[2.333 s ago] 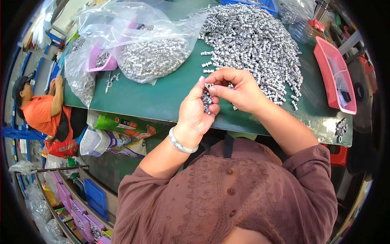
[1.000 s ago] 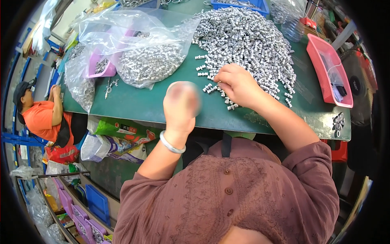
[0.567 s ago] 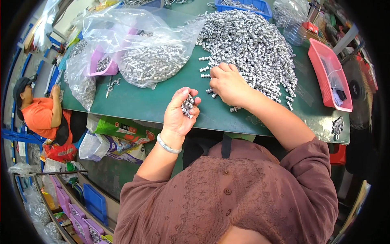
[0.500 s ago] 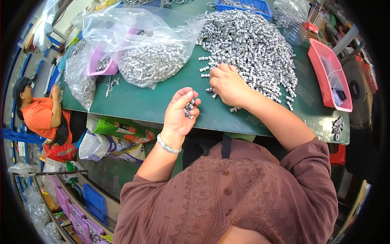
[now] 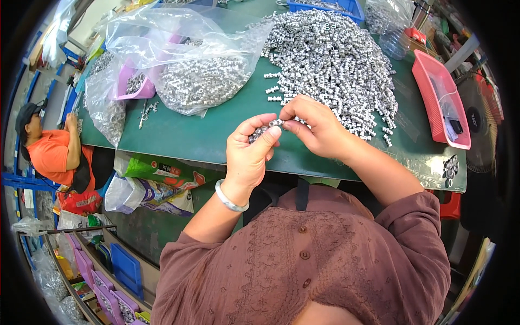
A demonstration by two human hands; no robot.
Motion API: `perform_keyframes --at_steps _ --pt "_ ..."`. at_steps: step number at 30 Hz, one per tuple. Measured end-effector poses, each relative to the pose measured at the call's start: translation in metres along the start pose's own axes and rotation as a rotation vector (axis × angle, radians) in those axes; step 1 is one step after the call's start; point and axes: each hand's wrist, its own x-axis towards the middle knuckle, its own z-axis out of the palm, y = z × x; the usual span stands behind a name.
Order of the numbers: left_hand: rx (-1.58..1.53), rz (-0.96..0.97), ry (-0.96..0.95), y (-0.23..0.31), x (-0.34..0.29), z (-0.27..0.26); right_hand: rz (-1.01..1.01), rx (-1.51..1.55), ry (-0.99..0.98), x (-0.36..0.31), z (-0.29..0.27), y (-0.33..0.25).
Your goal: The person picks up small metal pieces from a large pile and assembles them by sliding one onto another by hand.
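My left hand [image 5: 250, 151] is closed around several small silver metal fittings [image 5: 258, 133], with its thumb and forefinger against one ribbed fitting [image 5: 275, 123]. The fingertips of my right hand [image 5: 319, 129] pinch the other end of that fitting, so both hands meet just above the near part of the green table [image 5: 189, 135]. Beyond them spreads a big heap of similar silver fittings [image 5: 330, 59]. A few single pieces [image 5: 274, 99] lie in a short column at the heap's left edge. My palm hides most of the handful.
A clear plastic bag [image 5: 203, 89] of small metal rings and a purple scoop [image 5: 124, 89] lie on the left. At the right stands a pink basket [image 5: 420, 76]; a blue tray [image 5: 355, 12] is at the back. A person in orange [image 5: 51, 154] sits far left.
My right hand has come from the heap's near edge toward my left hand and now grips a fitting there. My left hand has turned and shifted slightly right.
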Motion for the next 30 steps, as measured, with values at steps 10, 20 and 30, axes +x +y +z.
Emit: perform_keyframes --at_steps 10,20,30 --pt "-0.777 -0.405 -0.178 -0.005 0.011 -0.017 0.011 -0.339 -0.086 -0.009 0.0 0.018" --pt "-0.934 -0.441 -0.178 -0.005 0.011 -0.019 0.001 -0.655 -0.241 -0.013 0.011 0.026" --pt "-0.654 -0.359 0.03 -0.003 0.012 -0.021 0.199 0.057 0.015 -0.006 0.003 0.01"
